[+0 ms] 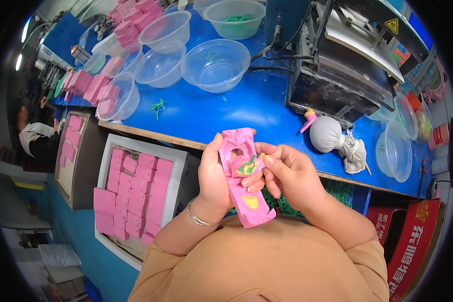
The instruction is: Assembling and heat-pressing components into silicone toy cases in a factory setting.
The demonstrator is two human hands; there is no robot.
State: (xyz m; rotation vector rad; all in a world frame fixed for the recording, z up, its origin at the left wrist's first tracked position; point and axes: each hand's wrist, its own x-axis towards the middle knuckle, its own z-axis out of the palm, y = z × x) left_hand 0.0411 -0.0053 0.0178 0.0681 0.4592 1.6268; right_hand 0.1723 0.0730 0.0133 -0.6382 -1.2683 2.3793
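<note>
My left hand (211, 176) is closed around a pink, rubbery-looking mould (254, 215) held in front of my belly. The mould is folded open, with a dark hole in its upper part and a yellow patch in its lower part. Across its middle lies a small green and yellow piece (247, 167). The thumb and fingers of my right hand (294, 173) pinch the right end of that piece, where a yellow tip shows. My fingers partly hide the middle of the mould.
On the blue table (246, 113) stand several clear plastic bowls (215, 68), some with green scraps. To the right are a dark press-like machine (337, 75), a tied grey cloth bag (327, 135) and a small pink item (308, 120). A frame of pink blocks (136, 186) is at left; a person (35, 132) sits far left.
</note>
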